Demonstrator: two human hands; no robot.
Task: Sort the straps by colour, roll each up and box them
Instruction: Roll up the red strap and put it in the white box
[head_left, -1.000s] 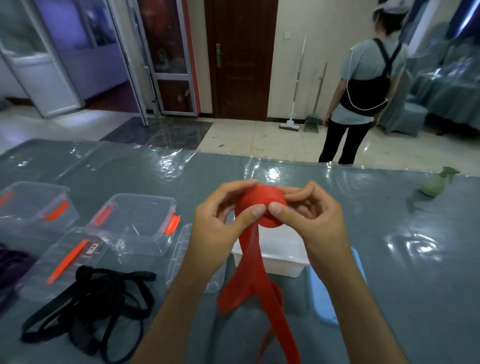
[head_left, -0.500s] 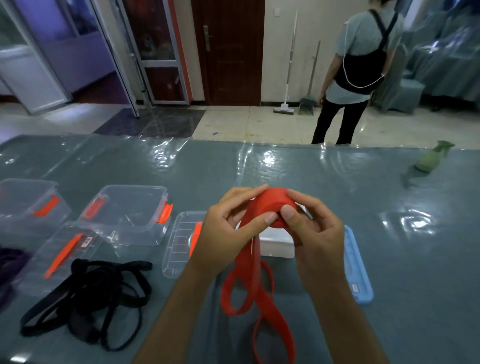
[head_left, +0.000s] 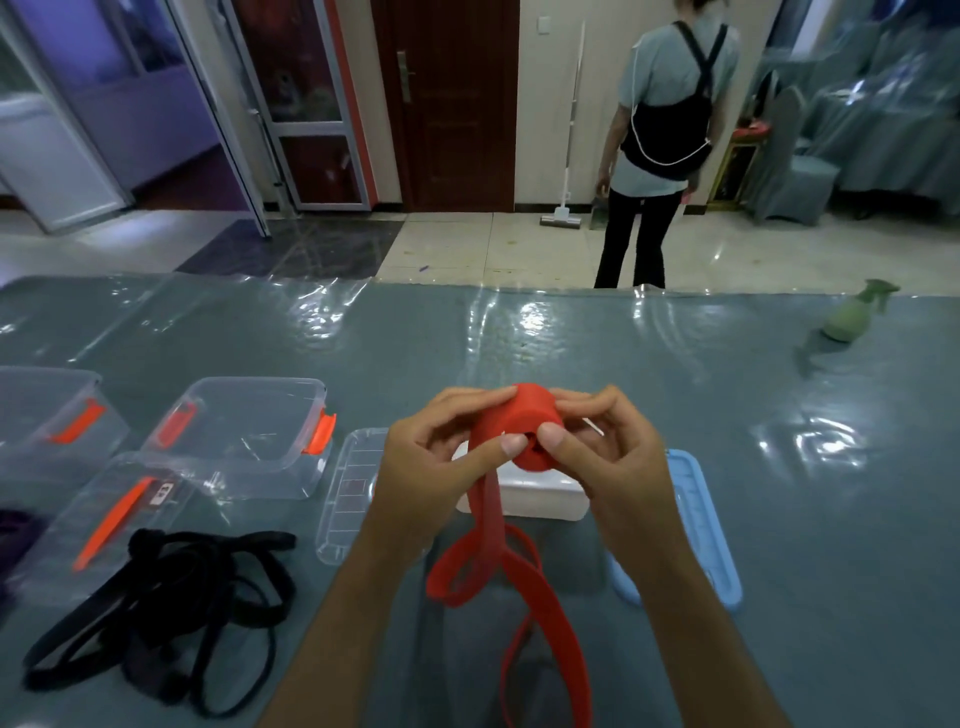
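Lower now hangs the red strap's (head_left: 540, 613) loose tail, and more of it has been wound onto the roll than half a second ago, while both hands have stayed up above the worktop (head_left: 779, 519). Nearest the camera, that tail loops and trails down off the bottom edge, left slack so it can feed upward. Up at the roll, the left hand (head_left: 441, 467) pinches the strap where it meets the coil, thumb on the face, likely to keep the wraps tight. The right hand (head_left: 613, 457) cups the red roll from the other side, thumb against its end, fingers curled behind, so both grips are closed on the strap. Below them sits a white box (head_left: 524, 501), probably this roll's home, with a blue lid (head_left: 701, 545) beside it. Left, black straps (head_left: 171, 613) lie tangled, waiting. Farther back, clear boxes (head_left: 244, 441) stand open, and a green spray bottle (head_left: 852, 317) sits far right.
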